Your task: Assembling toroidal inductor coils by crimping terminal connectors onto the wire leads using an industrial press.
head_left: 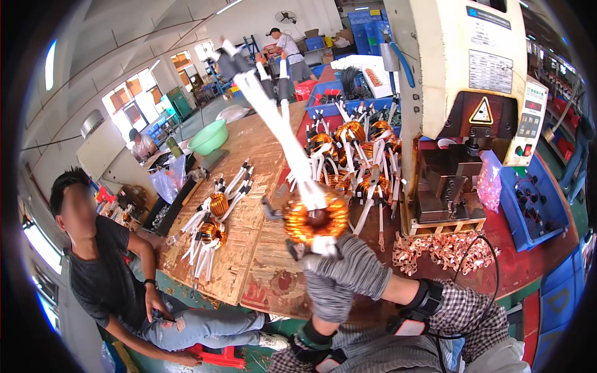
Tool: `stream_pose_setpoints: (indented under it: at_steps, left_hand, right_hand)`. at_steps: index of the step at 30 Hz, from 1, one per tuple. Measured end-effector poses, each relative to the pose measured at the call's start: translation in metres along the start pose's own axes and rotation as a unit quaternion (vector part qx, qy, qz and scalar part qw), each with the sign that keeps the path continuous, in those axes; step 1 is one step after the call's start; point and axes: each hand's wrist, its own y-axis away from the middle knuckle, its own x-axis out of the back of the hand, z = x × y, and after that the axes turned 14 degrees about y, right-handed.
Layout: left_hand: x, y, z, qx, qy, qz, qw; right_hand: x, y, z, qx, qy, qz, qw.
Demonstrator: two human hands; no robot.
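Observation:
A ring-shaped coil wound with copper wire (291, 225) is held up in front of me, with long white-sleeved leads rising from it toward dark tips, blurred at the far end. My right hand (364, 264), in a grey knitted glove, is closed at the coil's lower edge. Just below and overlapping it is my left hand (329, 301), gloved alike; its fingers are hidden behind the right one, so its grip does not show. Beyond the hands, many similar coils (351, 132) lie heaped on the red-brown bench. Two more coils (219, 204) rest on the bare wood to the left.
A press (444, 180) with a warning triangle stands at right. Copper terminals (429, 252) are piled before it. Blue bins (535, 233) stand beside and behind. A seated person (102, 261) is at left; another person (289, 50) stands far back. A green basin (208, 138) sits on the bench.

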Motion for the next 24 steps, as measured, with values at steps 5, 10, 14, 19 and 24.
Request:
stream_pose_setpoints:
  at_steps: [5, 10, 14, 19, 24]
  left_hand:
    - [-0.021, 0.034, -0.007, -0.202, -0.43, -0.257, 0.842]
    - [-0.016, 0.025, 0.017, 0.051, -0.146, -0.22, 0.963]
    - [-0.038, 0.013, -0.003, 0.234, 0.028, -0.126, 0.964]
    - [0.035, 0.001, -0.052, 0.307, 0.134, -0.1, 0.937]
    - [-0.031, -0.025, -0.055, 0.19, 0.2, -0.176, 0.945]
  right_hand:
    - [0.05, 0.026, 0.007, 0.058, -0.053, 0.012, 0.997]
    - [0.101, 0.063, -0.008, 0.037, 0.108, 0.142, 0.983]
    - [0.098, 0.078, 0.008, 0.004, 0.202, 0.142, 0.969]
    - [0.103, 0.095, 0.008, 0.0, 0.312, 0.026, 0.95]
    - [0.115, 0.113, 0.067, 0.04, 0.177, 0.075, 0.981]
